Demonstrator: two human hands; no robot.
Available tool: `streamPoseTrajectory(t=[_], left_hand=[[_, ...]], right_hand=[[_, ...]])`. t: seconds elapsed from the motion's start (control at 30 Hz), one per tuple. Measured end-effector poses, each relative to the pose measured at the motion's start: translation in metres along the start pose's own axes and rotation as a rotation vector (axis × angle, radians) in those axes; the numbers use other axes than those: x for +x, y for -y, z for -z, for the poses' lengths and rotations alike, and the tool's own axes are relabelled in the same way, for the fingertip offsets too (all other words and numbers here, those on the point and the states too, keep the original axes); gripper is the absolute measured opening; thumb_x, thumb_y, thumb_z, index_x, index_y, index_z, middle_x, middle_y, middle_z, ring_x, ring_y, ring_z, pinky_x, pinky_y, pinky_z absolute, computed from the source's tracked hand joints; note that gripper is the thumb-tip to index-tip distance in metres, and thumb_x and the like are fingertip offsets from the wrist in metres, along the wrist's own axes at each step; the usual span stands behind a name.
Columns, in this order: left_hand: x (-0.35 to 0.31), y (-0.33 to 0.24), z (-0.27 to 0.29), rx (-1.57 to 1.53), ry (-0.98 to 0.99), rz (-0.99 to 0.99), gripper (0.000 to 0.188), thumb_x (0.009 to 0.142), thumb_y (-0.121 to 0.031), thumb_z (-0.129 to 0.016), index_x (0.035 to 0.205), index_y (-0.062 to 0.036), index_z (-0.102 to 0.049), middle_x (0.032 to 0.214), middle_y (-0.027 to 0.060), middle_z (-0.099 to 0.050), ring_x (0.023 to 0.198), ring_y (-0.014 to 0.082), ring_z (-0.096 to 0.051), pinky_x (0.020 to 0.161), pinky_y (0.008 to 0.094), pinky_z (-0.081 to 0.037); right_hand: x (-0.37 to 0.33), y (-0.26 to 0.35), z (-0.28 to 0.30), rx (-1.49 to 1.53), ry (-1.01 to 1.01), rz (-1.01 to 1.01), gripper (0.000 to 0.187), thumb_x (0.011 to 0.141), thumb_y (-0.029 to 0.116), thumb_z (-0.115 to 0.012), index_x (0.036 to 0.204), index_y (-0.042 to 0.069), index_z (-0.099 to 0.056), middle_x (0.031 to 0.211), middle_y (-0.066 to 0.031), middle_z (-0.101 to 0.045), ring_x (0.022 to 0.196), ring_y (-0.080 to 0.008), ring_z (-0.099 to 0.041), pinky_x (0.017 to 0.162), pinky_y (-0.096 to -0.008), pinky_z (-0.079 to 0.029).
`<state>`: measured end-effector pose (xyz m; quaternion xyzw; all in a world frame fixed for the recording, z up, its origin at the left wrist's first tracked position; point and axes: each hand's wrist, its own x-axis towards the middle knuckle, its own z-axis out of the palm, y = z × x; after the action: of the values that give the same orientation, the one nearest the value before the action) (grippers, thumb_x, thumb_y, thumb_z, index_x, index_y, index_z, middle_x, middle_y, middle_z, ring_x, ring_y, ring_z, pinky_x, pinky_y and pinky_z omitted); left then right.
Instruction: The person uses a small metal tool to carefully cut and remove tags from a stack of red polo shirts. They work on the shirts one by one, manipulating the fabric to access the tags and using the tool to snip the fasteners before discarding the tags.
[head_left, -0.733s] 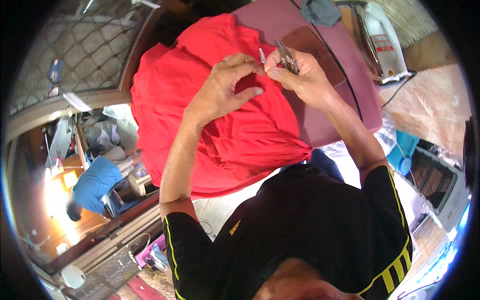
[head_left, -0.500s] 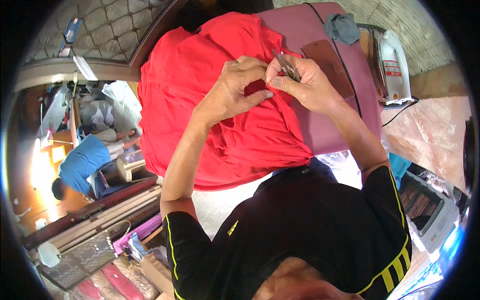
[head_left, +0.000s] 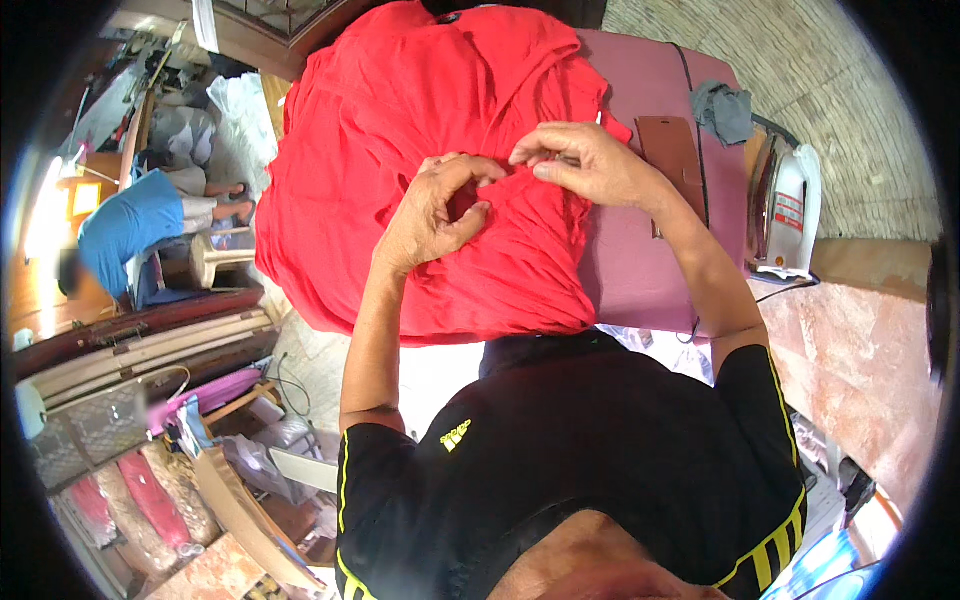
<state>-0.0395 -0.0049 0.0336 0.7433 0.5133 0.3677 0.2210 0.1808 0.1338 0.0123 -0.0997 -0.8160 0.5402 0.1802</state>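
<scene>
Red cloth [head_left: 450, 90] lies in loose folds over a mauve padded board. My left hand [head_left: 432, 215] rests over its middle, thumb and curled fingers apart, with nothing visible between them. Just to the right, my right hand [head_left: 595, 170] hovers over the cloth, thumb and forefinger slightly parted. Inside its curled fingers a dark bit of the small thread snips [head_left: 570, 161] shows; the rest is mostly hidden by the hand. Any thread between the hands is too fine to make out.
On the mauve board [head_left: 640, 270] lie a brown flat case [head_left: 668, 150], a dark cord and a grey crumpled cloth [head_left: 722, 112]. A white iron [head_left: 790, 215] stands at its right edge. Far left, a person in blue [head_left: 130, 225] bends beside a wooden stool [head_left: 215, 258].
Both hands have drawn apart from each other and sit a little lower over the cloth. The snips, plain in my right hand before, are now mostly hidden. The whole view has shifted.
</scene>
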Motion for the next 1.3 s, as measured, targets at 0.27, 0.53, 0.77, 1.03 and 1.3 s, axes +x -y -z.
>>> streamPoseTrajectory(t=[0.27,0.53,0.77,1.03,1.3], left_hand=[[-0.018,-0.013,-0.044,0.103,-0.401,0.244,0.038,0.075,-0.012,-0.082,0.109,-0.0052,-0.066,0.094,0.0063,-0.067,0.087,0.0194,-0.062,0.085,0.0352,-0.047],[-0.003,-0.014,-0.046,0.461,-0.363,0.062,0.015,0.081,-0.016,-0.078,0.092,-0.0099,-0.071,0.077,0.0047,-0.067,0.072,0.0219,-0.059,0.072,0.038,-0.039],[-0.029,0.007,-0.046,-0.113,-0.491,0.294,0.011,0.096,-0.011,-0.066,0.088,-0.0035,-0.067,0.089,0.0096,-0.072,0.086,0.0225,-0.065,0.087,0.0351,-0.045],[-0.039,0.015,-0.04,-0.316,-0.433,0.162,0.015,0.103,-0.012,-0.056,0.094,-0.0037,-0.066,0.097,0.0073,-0.074,0.091,0.0201,-0.066,0.09,0.0333,-0.046],[-0.033,0.017,-0.047,-0.197,-0.549,0.132,0.008,0.098,-0.005,-0.061,0.093,-0.0034,-0.067,0.084,0.0091,-0.068,0.08,0.0236,-0.064,0.078,0.0353,-0.047]], right_hand=[[-0.003,-0.016,-0.009,0.295,-0.17,-0.096,0.023,0.097,0.005,-0.063,0.119,-0.001,-0.062,0.106,-0.0036,-0.065,0.101,-0.0091,-0.06,0.092,-0.0273,-0.049],[-0.005,-0.013,-0.02,0.354,-0.313,-0.041,0.031,0.095,0.004,-0.061,0.126,0.001,-0.058,0.113,-0.0057,-0.068,0.105,-0.0098,-0.063,0.092,-0.026,-0.048],[-0.017,-0.002,-0.044,0.214,-0.509,-0.044,0.032,0.09,-0.004,-0.065,0.12,0.004,-0.061,0.108,-0.0008,-0.065,0.09,-0.003,-0.058,0.073,-0.0178,-0.043],[-0.015,0.037,-0.057,0.182,-0.355,0.009,0.029,0.092,0.003,-0.07,0.118,0.001,-0.058,0.092,0.0006,-0.06,0.08,-0.0046,-0.055,0.071,-0.0226,-0.047],[-0.015,0.054,-0.057,-0.417,-0.229,-0.074,0.022,0.093,0.015,-0.067,0.109,0.003,-0.057,0.098,-0.0138,-0.066,0.088,-0.0335,-0.068,0.073,-0.0437,-0.053]])
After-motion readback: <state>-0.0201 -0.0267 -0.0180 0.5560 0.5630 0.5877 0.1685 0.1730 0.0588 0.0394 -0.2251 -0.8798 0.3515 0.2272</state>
